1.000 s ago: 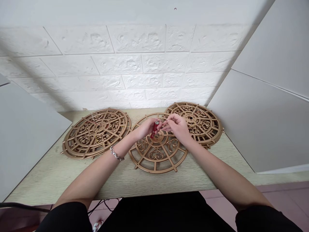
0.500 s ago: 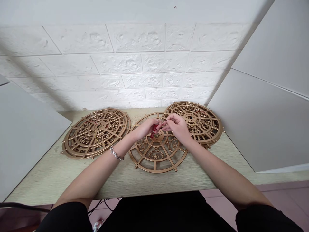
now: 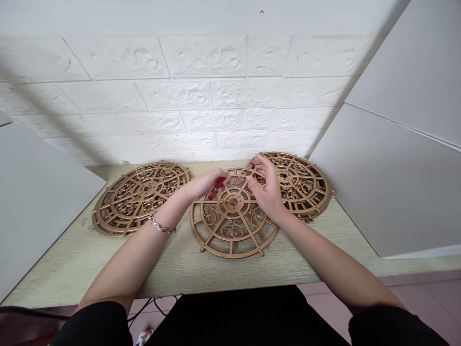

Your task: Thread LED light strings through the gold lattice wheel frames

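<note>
Two hands stand apart over the near middle of the counter (image 3: 216,275), with the single gold openwork disc (image 3: 236,207) lying flat beneath and between them. The left hand (image 3: 206,184) is nearer the disc's left edge, its fingers closed around a small red tool (image 3: 216,188); what kind of tool is hard to tell, as the grip hides part of it. The tool's long axis slants from near left to far right, its near end over the left part of the disc. The right hand (image 3: 265,191) hangs over the far right side, fingers curved and thumb parted from them; nothing can be made out in it. Being round, the disc has no long axis, and its centre, crossed by a thin yellow strand (image 3: 233,201), sits between the hands.

Half a second ago the fingertips met above that centre. Now the left hand has drawn to the left with the tool, while the right has lifted away to the far side, leaving the centre in plain view. Both disc stacks, left (image 3: 153,186) and right (image 3: 281,177), lie where they were.
</note>
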Motion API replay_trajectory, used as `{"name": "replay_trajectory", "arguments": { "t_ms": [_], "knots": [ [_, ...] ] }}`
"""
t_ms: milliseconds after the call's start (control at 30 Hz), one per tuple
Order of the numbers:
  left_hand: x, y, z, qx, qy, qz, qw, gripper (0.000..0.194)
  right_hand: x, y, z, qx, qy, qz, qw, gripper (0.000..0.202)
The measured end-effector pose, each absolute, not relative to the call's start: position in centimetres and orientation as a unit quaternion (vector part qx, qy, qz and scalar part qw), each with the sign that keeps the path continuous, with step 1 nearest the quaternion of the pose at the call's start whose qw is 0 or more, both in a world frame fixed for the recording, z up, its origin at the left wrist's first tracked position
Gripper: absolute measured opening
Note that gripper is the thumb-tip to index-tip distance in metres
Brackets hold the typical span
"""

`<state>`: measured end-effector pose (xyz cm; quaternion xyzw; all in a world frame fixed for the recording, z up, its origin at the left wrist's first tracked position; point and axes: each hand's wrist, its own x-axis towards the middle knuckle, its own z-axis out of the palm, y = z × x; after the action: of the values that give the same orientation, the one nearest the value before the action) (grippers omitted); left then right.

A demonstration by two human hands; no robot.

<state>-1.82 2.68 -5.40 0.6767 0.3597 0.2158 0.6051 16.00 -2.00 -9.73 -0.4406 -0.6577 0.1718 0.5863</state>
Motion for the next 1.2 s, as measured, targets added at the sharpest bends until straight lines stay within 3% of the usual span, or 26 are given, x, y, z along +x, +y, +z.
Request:
{"name": "replay_trajectory", "arguments": {
  "t_ms": [100,200,467,733,1200],
  "knots": [
    [-1.5,1.8,-5.0,0.754,0.375,0.161,0.514,0.028,16.1,-2.4,-9.4,-0.434,-0.717,0.077,0.54,0.033],
    [-1.0,1.0,-4.7,0.788,0.353,0.156,0.48,0.03,15.9,-2.6,-9.3,-0.439,-0.74,0.093,0.501,0.02],
    [-0.6,0.8,-5.2,0.769,0.348,0.132,0.52,0.028,15.6,-1.9,-9.5,-0.41,-0.696,0.289,0.514,0.012],
    [-0.9,1.9,-6.9,0.718,0.301,0.169,0.605,0.027,15.4,-2.3,-9.1,-0.391,-0.694,0.296,0.527,0.012],
    [-1.0,2.0,-7.1,0.73,0.301,0.158,0.593,0.028,15.4,-2.3,-9.5,-0.404,-0.689,0.293,0.526,0.01]
  ]
}}
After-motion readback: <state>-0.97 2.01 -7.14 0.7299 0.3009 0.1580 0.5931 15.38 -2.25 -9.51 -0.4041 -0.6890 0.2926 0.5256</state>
